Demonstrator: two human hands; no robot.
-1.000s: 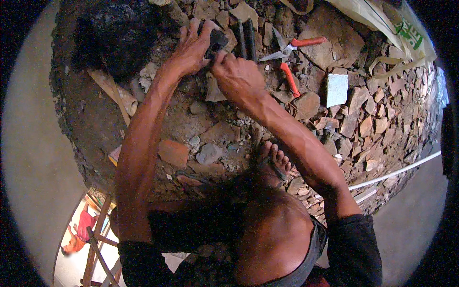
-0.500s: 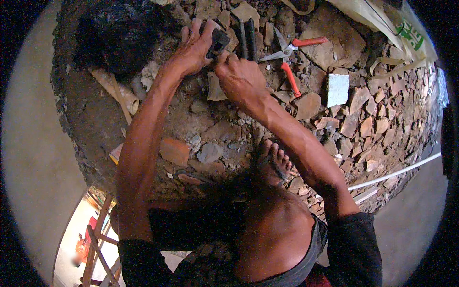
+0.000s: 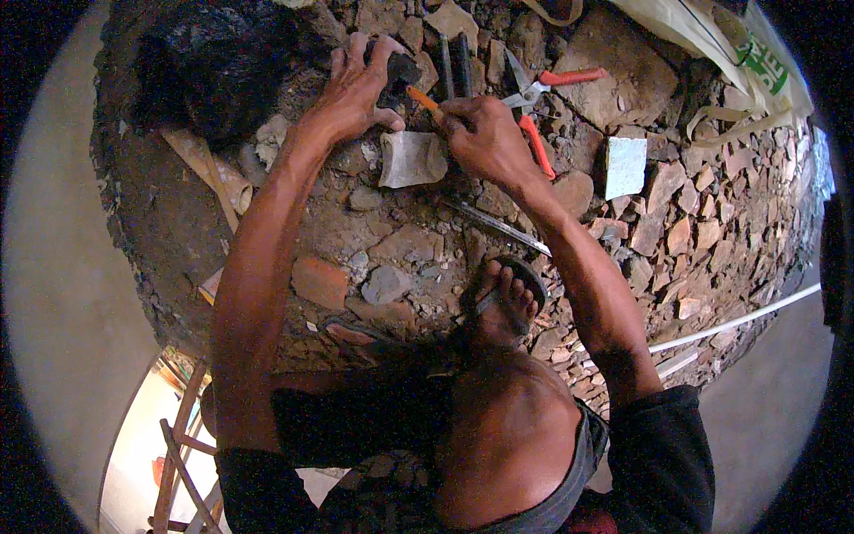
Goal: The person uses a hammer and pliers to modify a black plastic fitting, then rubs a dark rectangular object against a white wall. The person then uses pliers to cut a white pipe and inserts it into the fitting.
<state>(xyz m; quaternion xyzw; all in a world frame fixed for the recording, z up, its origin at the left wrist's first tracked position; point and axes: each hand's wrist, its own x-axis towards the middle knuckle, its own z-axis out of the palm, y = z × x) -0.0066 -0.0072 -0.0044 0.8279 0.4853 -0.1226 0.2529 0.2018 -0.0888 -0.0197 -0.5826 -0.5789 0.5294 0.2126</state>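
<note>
My left hand (image 3: 349, 100) curls its fingers over a small black block (image 3: 402, 78) that lies against the ground, its thumb stretched toward the near side. In my right hand (image 3: 485, 133) is a slim orange stick (image 3: 424, 98), pencil-like, its narrow end pointing at the block. Most of the stick is hidden in the fist. Just below both hands lies a pale grey curved piece of tile or pipe (image 3: 413, 158). Two dark rods (image 3: 456, 67) lie beyond my right hand. To its right rest open snips (image 3: 532, 92) with red handles. A thin metal strip (image 3: 498, 227) lies beside my right forearm.
Broken stones and shards (image 3: 680, 236) cover the ground at right, with a whitish square piece (image 3: 626, 167) among them. A black bundle (image 3: 209, 71) and a rolled tube (image 3: 218, 173) lie at left. A pale bag (image 3: 712, 53) sits far right. My sandalled foot (image 3: 511, 294) stands near the middle.
My right hand has moved right, away from the black block, and the orange stick now shows in it. The pale curved piece and the metal strip have come into fuller view.
</note>
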